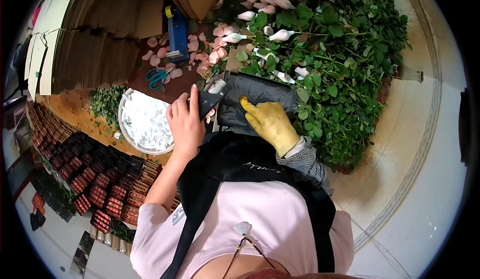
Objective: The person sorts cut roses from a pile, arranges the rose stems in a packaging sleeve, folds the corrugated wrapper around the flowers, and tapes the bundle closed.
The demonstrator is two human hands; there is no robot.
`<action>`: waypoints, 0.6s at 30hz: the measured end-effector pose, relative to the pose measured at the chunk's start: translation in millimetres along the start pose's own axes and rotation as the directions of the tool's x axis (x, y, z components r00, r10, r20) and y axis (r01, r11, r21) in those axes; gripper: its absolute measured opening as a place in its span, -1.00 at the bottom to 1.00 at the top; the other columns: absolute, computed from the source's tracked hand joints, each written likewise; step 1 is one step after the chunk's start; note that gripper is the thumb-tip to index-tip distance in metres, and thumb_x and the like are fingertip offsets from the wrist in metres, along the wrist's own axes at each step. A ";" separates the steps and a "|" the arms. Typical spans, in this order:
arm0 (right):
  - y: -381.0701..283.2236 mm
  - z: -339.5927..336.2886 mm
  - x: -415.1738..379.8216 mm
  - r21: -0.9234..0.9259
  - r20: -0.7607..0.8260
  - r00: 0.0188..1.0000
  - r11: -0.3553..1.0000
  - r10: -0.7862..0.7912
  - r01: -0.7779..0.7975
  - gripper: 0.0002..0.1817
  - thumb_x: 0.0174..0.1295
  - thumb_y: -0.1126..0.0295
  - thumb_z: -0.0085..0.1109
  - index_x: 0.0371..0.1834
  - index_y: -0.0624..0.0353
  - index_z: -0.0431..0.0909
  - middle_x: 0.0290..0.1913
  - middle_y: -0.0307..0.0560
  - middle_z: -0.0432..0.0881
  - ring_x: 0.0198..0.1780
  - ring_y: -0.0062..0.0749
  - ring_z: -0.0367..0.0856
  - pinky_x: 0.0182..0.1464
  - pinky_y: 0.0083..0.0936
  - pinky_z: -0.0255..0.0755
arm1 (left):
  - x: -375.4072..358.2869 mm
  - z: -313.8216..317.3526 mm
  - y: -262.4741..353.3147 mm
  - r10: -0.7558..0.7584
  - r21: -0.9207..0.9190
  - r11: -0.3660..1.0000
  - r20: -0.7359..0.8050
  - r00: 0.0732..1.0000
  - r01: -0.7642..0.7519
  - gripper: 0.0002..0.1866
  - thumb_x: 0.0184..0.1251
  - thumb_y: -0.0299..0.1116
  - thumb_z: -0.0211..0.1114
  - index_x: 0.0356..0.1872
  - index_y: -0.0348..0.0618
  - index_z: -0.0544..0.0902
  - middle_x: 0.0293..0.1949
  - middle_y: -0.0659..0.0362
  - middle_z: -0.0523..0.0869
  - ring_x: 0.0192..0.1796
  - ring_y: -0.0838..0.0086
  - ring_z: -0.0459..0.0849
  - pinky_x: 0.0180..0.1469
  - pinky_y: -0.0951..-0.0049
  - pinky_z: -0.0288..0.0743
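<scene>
My bare left hand (185, 125) is wrapped round a dark flat slab that looks like a phone (209, 102); one finger points up along its edge. To the right of it, my right hand (270, 124) wears a yellow glove. Its index finger is stretched out and the other fingers are loosely bent, holding nothing. Beneath this hand lies a black plastic-covered surface (265, 90). Rosebuds in white net sleeves (282, 35) lie just beyond it, on long leafy stems (340, 64). Loose pink petals (202, 61) are scattered above my left hand.
Teal scissors (156, 79) and a blue tape dispenser (177, 36) sit on the brown tabletop (142, 86). A round tub (121, 121) of white net sleeves (145, 119) stands at left. Stacked cardboard (95, 54) rises behind. Many dark trays (100, 179) cover the lower left; a glass bottle (412, 75) is at right.
</scene>
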State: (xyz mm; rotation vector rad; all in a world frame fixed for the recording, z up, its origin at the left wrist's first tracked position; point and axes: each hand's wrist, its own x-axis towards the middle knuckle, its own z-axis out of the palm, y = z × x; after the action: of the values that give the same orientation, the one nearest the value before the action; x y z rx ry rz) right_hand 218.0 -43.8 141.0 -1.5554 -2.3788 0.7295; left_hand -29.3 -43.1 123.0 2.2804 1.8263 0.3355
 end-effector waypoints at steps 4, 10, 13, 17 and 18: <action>3.2 -0.1 -1.0 0.032 -0.017 1.000 0.999 0.007 -0.007 -0.61 0.20 0.35 0.32 0.13 0.06 0.62 -0.53 -0.14 0.53 -0.45 -0.17 0.58 -0.37 -0.20 0.47 | -20.2 18.2 -18.3 0.060 -0.368 0.922 0.449 0.892 0.123 -0.06 0.00 -0.49 0.37 0.54 -0.10 0.23 0.16 -0.07 0.48 0.18 -0.01 0.49 0.19 0.09 0.39; 7.7 8.1 -5.9 0.064 -0.055 0.998 0.998 0.015 -0.011 -0.57 0.24 0.39 0.27 0.21 0.00 0.60 -0.53 -0.12 0.52 -0.45 -0.14 0.55 -0.37 -0.20 0.46 | -14.6 37.5 -18.6 -0.093 -0.319 0.907 0.485 0.869 0.275 -0.70 0.18 -0.33 0.37 -0.11 -0.22 0.59 -0.41 -0.18 0.72 -0.25 -0.18 0.70 -0.22 -0.05 0.57; 8.3 9.1 -8.2 0.168 -0.035 0.999 0.985 0.040 -0.034 -0.58 0.26 0.40 0.25 0.22 -0.02 0.61 -0.53 -0.11 0.52 -0.45 -0.13 0.54 -0.34 -0.20 0.46 | -29.6 62.3 -27.8 -0.072 -0.461 0.844 0.407 0.910 0.274 -0.68 0.27 -0.41 0.36 0.02 -0.22 0.58 -0.35 -0.13 0.73 -0.23 0.00 0.75 -0.17 0.20 0.60; 1.8 5.7 -7.0 0.132 0.008 0.996 0.987 0.089 -0.089 -0.53 0.28 0.45 0.25 0.29 -0.01 0.58 -0.49 -0.03 0.54 -0.43 -0.15 0.54 -0.29 -0.25 0.46 | -83.5 98.0 -39.2 -0.103 -0.813 0.397 0.421 0.901 0.426 -0.42 0.34 -0.50 0.25 0.38 -0.23 0.34 0.05 -0.20 0.64 0.14 0.12 0.67 0.15 0.36 0.47; 1.5 6.6 -6.2 0.128 0.003 0.995 0.987 0.099 -0.098 -0.53 0.29 0.45 0.25 0.30 -0.01 0.58 -0.49 -0.02 0.55 -0.42 -0.14 0.54 -0.29 -0.25 0.45 | -100.1 101.0 -42.0 -0.191 -0.809 0.393 0.393 0.900 0.437 -0.39 0.29 -0.53 0.26 0.38 -0.24 0.34 0.01 -0.17 0.64 0.06 0.00 0.65 0.13 0.25 0.49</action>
State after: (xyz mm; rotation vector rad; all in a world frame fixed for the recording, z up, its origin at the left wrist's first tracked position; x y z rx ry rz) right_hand 219.1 -50.8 135.2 -1.6283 -2.2182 0.8800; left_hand -59.3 -133.2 9.1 1.1275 1.3723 0.7076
